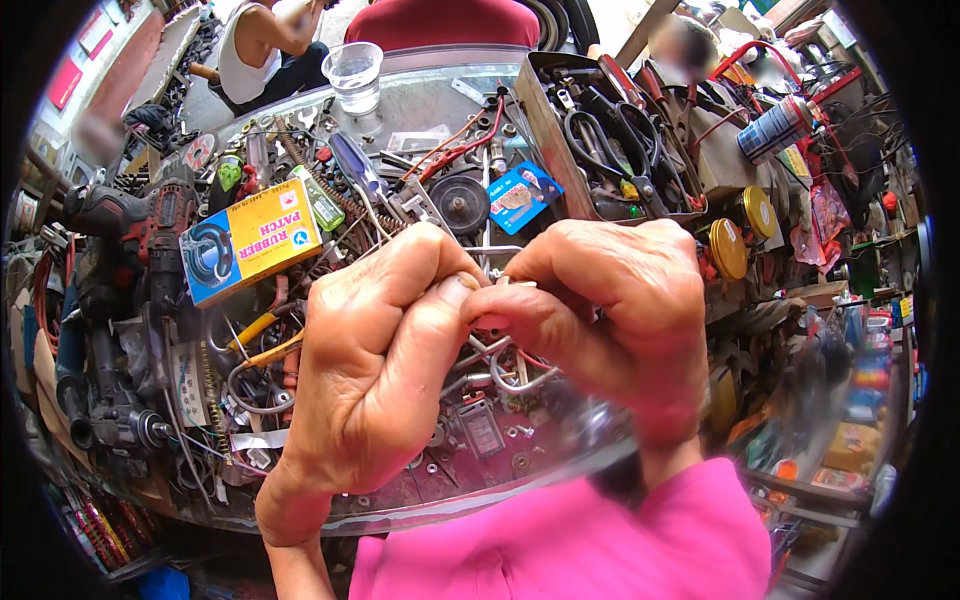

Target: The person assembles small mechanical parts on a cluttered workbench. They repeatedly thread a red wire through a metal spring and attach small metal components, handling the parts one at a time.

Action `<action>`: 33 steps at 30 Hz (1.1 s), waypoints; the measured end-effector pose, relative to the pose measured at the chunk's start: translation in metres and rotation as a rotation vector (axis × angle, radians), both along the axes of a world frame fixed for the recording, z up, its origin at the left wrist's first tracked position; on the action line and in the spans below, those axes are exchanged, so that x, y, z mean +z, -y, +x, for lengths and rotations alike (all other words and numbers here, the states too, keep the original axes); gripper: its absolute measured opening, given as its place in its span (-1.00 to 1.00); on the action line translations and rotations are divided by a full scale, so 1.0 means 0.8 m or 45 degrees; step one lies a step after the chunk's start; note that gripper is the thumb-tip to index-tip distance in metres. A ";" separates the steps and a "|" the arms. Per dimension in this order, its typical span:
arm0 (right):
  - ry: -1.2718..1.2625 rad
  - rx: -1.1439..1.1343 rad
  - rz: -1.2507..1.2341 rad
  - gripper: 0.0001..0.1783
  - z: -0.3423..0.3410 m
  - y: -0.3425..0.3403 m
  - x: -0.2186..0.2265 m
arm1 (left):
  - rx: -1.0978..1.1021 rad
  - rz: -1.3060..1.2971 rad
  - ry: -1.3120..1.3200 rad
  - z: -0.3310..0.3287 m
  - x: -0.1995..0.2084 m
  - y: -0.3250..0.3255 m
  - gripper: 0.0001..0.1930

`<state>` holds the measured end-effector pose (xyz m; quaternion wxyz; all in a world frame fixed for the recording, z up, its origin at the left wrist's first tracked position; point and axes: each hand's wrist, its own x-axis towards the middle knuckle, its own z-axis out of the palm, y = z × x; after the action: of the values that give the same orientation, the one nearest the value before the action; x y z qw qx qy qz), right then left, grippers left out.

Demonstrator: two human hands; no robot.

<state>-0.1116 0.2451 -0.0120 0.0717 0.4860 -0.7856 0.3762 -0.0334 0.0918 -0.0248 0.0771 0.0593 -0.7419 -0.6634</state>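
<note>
Hands [375, 350] together, fingers curled; right pinches small pale piece [519, 284], mostly hidden; cannot tell whether left grips.

One small, pale piece [515, 284] is located at the meeting point of the fingertips of the left hand [375, 365] and the right hand [622, 300], raised above the table [400, 490]. A short, narrow, light-coloured section is exposed between the fingers. The remainder is concealed; its type, full outline and exact orientation cannot be determined.
</note>
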 end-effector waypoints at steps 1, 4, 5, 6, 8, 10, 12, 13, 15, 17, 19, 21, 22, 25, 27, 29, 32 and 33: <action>-0.019 -0.010 -0.015 -0.78 0.001 0.000 -0.001 | 0.001 0.004 -0.005 0.001 0.000 -0.001 -0.81; -0.058 -0.058 -0.119 -0.78 0.003 0.003 -0.004 | 0.014 0.002 -0.027 0.001 0.001 -0.001 -0.81; -0.057 -0.084 -0.192 -0.77 0.003 0.006 -0.006 | 0.018 0.003 -0.026 0.002 0.001 0.000 -0.80; -0.039 -0.114 -0.237 -0.77 0.004 0.005 -0.005 | 0.033 0.010 0.006 0.004 0.001 0.000 -0.80; 0.043 -0.213 -0.157 -0.78 0.002 -0.005 0.001 | 0.052 0.014 0.035 0.003 0.002 0.002 -0.80; 0.052 -0.267 0.075 -0.80 0.001 -0.013 0.007 | 0.072 0.028 0.045 0.002 0.001 0.003 -0.80; -0.060 -0.270 0.419 -0.80 -0.007 -0.020 -0.003 | 0.099 0.066 0.055 0.001 0.002 0.003 -0.80; -0.068 -0.215 0.548 -0.61 -0.008 -0.023 -0.013 | 0.108 0.098 0.033 0.003 0.003 0.002 -0.81; -0.066 -0.052 0.686 -0.68 -0.015 -0.017 -0.022 | 0.114 0.072 0.056 0.004 0.006 0.001 -0.81; -0.008 0.059 0.847 -0.77 -0.016 -0.004 -0.032 | 0.083 0.061 0.067 0.004 0.010 -0.001 -0.81; 0.017 0.140 0.828 -0.68 -0.010 0.000 -0.052 | 0.055 0.031 0.011 0.003 0.005 -0.003 -0.81; -0.009 0.236 0.764 -0.71 -0.005 -0.008 -0.068 | 0.032 0.019 -0.059 0.001 -0.001 -0.003 -0.81; -0.018 0.152 0.738 -0.73 -0.003 -0.013 -0.067 | 0.030 0.027 -0.024 0.002 0.000 -0.002 -0.81; 0.000 -0.066 0.758 -0.82 0.000 -0.039 -0.058 | 0.025 0.018 0.010 0.007 0.001 0.000 -0.80; -0.041 -0.046 0.806 -0.89 0.003 -0.061 -0.065 | 0.008 -0.021 -0.045 0.006 -0.003 0.001 -0.81; 0.057 -0.044 0.891 -0.94 0.016 -0.075 -0.076 | -0.045 -0.008 -0.068 0.005 0.001 -0.001 -0.83; 0.062 -0.047 0.906 -0.90 0.031 -0.083 -0.093 | -0.075 0.036 -0.040 0.006 0.001 -0.001 -0.84; 0.024 -0.092 0.909 -0.91 0.036 -0.084 -0.097 | -0.072 0.040 -0.018 0.007 0.001 -0.002 -0.84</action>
<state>-0.0824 0.3123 -0.0893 -0.0966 0.4488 -0.8848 0.0799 -0.0281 0.0934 -0.0244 0.0624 0.0348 -0.7322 -0.6774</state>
